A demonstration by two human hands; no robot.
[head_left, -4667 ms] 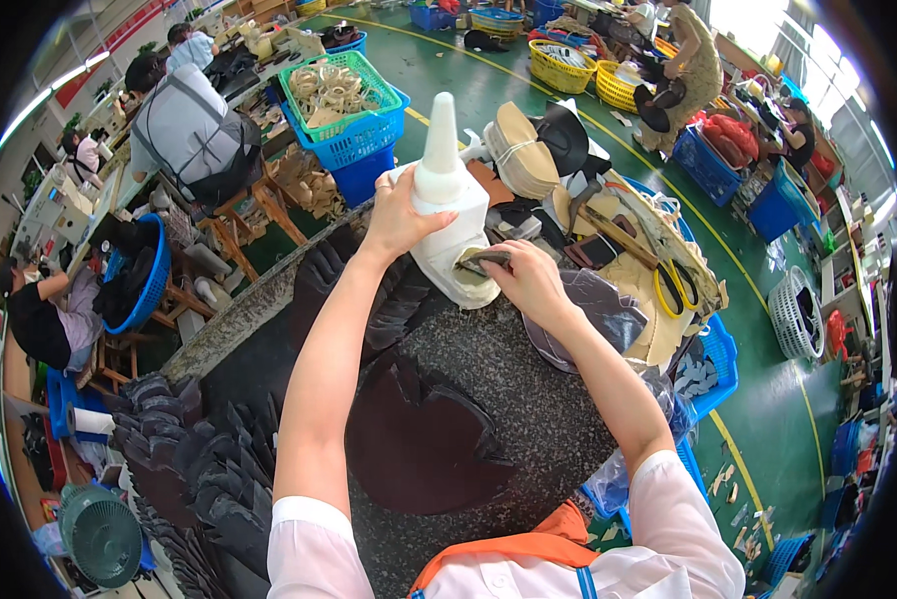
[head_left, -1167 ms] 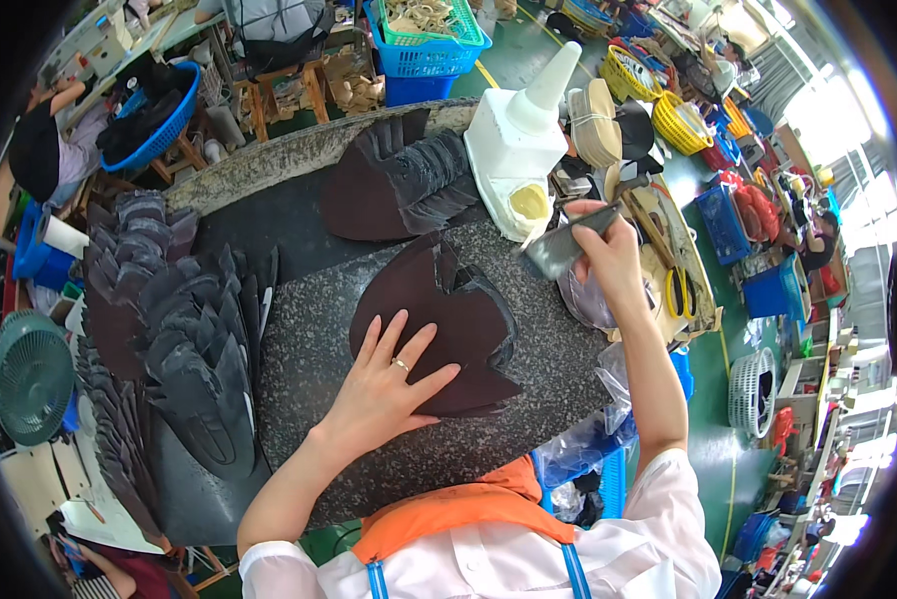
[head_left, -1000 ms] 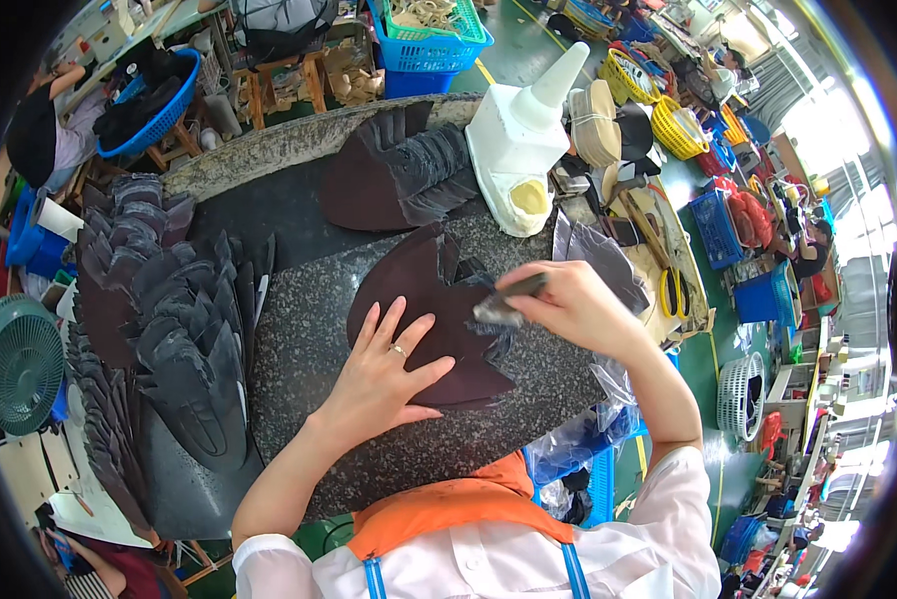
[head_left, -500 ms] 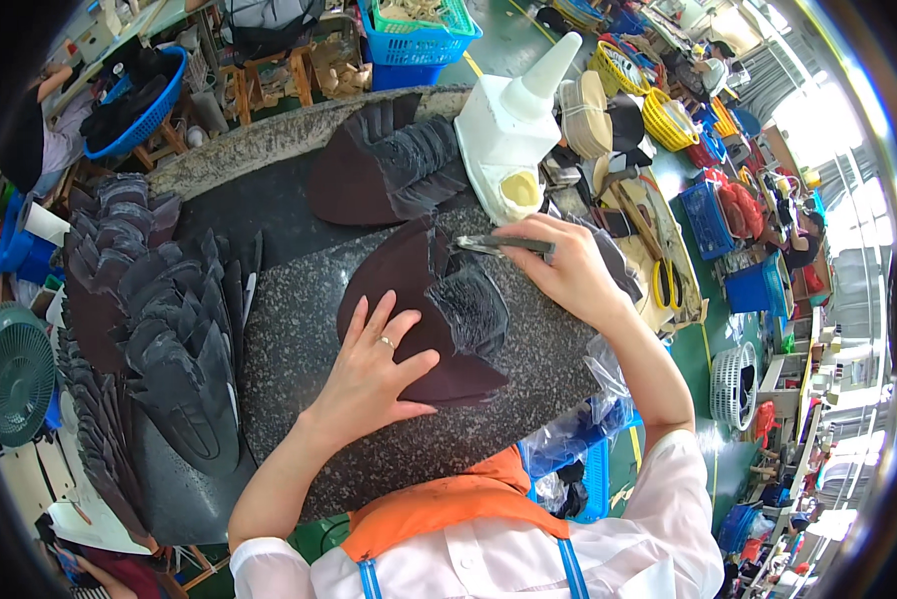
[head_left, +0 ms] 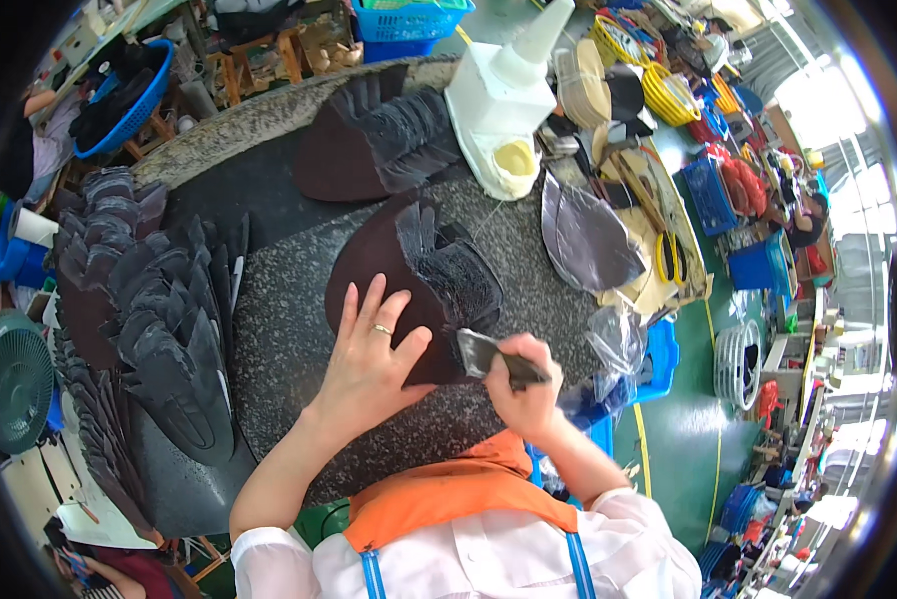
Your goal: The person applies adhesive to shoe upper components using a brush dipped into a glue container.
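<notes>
A dark brown shoe-upper piece (head_left: 374, 250) lies on the speckled stone slab, its right part a black, rough, streaked area (head_left: 458, 275). My left hand (head_left: 374, 344) rests on the piece with spread fingers. In my right hand (head_left: 528, 389) is a flat scraper-like tool (head_left: 478, 353) with a grey blade and a dark grip. Its blade meets the piece's lower right edge, below the black area. Beyond the slab's far edge stands a white plastic dispenser (head_left: 498, 95) with a cone top and a small cup of pale yellow stuff (head_left: 514, 160).
Overlapping dark upper pieces (head_left: 169, 329) are stacked at the left, and more (head_left: 369, 140) lie behind the slab. To the right are a glossy dark piece (head_left: 590, 235), yellow-handled scissors (head_left: 670, 260) and bundled beige insole shapes (head_left: 580, 85). A green fan (head_left: 14, 374) stands far left.
My right hand has swept the tool from the piece's far edge to its lower right edge, nearer me. My left hand stays on the piece. The view has shifted slightly.
</notes>
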